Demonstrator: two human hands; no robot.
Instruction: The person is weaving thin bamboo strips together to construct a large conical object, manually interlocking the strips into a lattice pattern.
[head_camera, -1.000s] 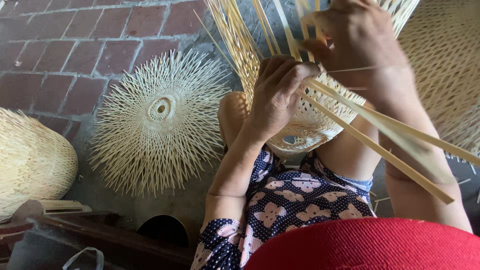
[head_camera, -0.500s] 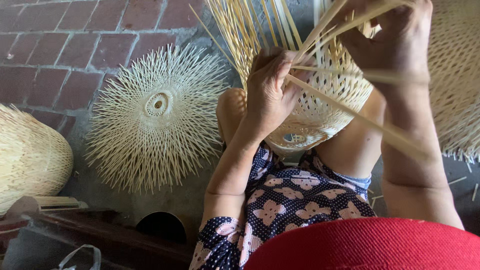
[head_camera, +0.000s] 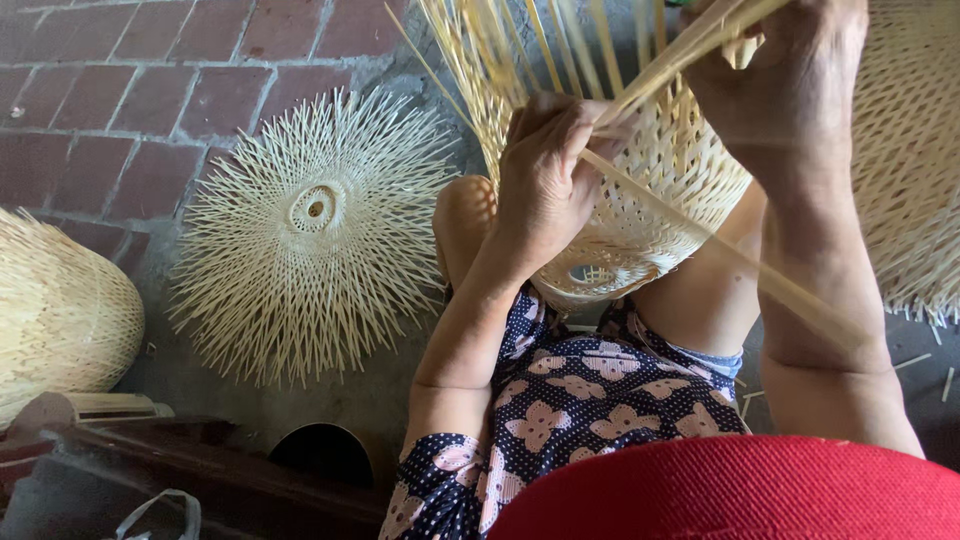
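The left hand pressed the half-woven basket; the right hand had lifted, gripping bamboo strips, advancing the weave.

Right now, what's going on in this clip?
A seated person is weaving a bamboo basket propped between their knees. The left hand presses on the woven wall, fingers on a strip, while the right hand pulls long bamboo strips up near the top. A flat, spiky woven piece lies on the brick floor to the left, with another woven basket beyond it.
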